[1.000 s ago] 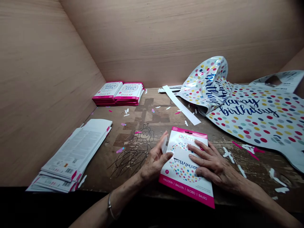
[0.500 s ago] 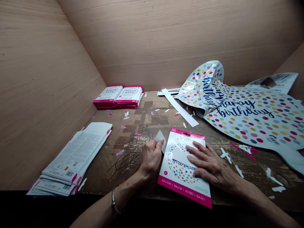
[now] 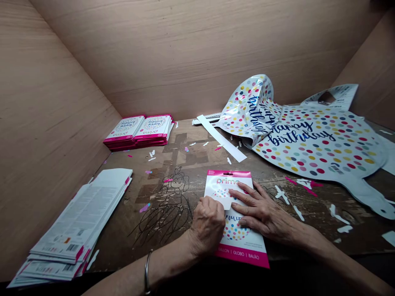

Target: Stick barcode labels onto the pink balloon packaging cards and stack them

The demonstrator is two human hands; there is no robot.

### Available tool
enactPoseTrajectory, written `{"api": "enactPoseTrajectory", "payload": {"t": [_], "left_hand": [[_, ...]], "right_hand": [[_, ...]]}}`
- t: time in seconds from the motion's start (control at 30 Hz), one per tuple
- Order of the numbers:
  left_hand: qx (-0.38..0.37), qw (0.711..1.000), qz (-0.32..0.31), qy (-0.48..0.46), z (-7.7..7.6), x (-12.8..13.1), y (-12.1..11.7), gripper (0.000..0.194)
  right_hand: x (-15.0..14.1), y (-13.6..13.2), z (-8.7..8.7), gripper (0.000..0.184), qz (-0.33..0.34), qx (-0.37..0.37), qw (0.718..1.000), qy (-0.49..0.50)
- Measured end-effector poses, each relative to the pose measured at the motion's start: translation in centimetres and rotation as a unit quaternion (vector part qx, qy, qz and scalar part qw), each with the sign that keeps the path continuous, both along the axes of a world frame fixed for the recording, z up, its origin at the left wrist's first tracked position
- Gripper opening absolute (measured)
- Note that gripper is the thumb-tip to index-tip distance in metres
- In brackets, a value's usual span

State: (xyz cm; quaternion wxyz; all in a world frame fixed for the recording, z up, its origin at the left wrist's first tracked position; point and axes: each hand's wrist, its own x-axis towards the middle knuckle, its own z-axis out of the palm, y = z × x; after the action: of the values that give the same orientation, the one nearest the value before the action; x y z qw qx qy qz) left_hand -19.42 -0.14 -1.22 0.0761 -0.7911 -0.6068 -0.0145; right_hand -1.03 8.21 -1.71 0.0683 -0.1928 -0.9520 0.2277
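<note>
A white and pink balloon packet (image 3: pixel 243 248), printed with coloured dots, lies face up near the front edge of the workbench. My right hand (image 3: pixel 262 209) rests flat on its right side, fingers spread. My left hand (image 3: pixel 210 222) is closed in a fist over the packet's left side, knuckles up. Between the left fingers and the right fingertips shows a white paper slip (image 3: pixel 226 202), flat against the packet and covering part of the print. The left fingertips and whatever is inside the fist are hidden.
Stacked packets (image 3: pixel 151 130) stand at the back left, and a pile of packets (image 3: pixel 74 224) lies back side up at the front left. Flat birthday balloons (image 3: pixel 302 152) cover the right. A long white strip (image 3: pixel 222 137) and paper scraps (image 3: pixel 298 213) lie about. Wooden panels (image 3: pixel 169 53) enclose the bench.
My left hand, which held a small white slip beside the packet, has moved right onto the packet. The packet has turned slightly more upright. My right hand stays on it. The camera view has shifted.
</note>
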Motion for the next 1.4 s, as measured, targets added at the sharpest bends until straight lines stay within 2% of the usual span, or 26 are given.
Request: {"api": "enactPoseTrajectory", "payload": {"t": [0.13,0.2,0.4,0.57,0.73,0.83,1.03,1.17,1.3,1.4], "left_hand": [[0.044,0.999,0.000,-0.020,-0.6,-0.4,-0.9,0.027],[0.054,0.998,-0.006,-0.038,-1.0,-1.0,-1.7,0.036],[-0.062,0.990,-0.045,-0.116,-0.8,-2.7,-3.2,0.059],[-0.089,0.977,-0.093,-0.171,-0.5,-3.9,-2.6,0.055],[-0.051,0.964,-0.139,-0.219,-1.6,-4.8,-2.6,0.053],[-0.026,0.965,-0.142,-0.220,-2.0,-4.8,-2.8,0.055],[-0.014,0.967,-0.143,-0.211,-1.4,-4.4,-3.2,0.056],[0.010,0.970,-0.132,-0.204,-1.8,-4.3,-3.6,0.056],[0.001,0.974,-0.127,-0.187,-2.2,-4.1,-3.9,0.062],[-0.017,0.977,-0.122,-0.171,-1.7,-3.9,-3.9,0.072]], "right_hand": [[0.0,0.0,0.0,0.037,-0.003,0.001,1.000,-0.006],[0.1,0.0,0.0,0.036,-0.001,0.003,1.000,-0.008],[0.1,0.1,0.0,0.038,0.006,0.001,1.000,-0.017],[0.1,0.3,0.0,0.038,0.009,0.000,0.999,-0.033],[-0.1,0.3,-0.1,0.037,0.011,0.011,1.000,-0.025],[-0.2,0.2,-0.1,0.036,0.010,0.020,1.000,-0.019],[-0.1,-0.3,-0.2,0.036,-0.010,0.040,0.999,-0.013],[-0.2,-0.8,-0.1,0.039,-0.025,0.038,0.999,-0.028],[-0.3,-1.3,-0.1,0.038,-0.037,0.030,0.998,-0.034],[-0.4,-1.5,-0.1,0.040,-0.042,0.019,0.998,-0.041]]}}
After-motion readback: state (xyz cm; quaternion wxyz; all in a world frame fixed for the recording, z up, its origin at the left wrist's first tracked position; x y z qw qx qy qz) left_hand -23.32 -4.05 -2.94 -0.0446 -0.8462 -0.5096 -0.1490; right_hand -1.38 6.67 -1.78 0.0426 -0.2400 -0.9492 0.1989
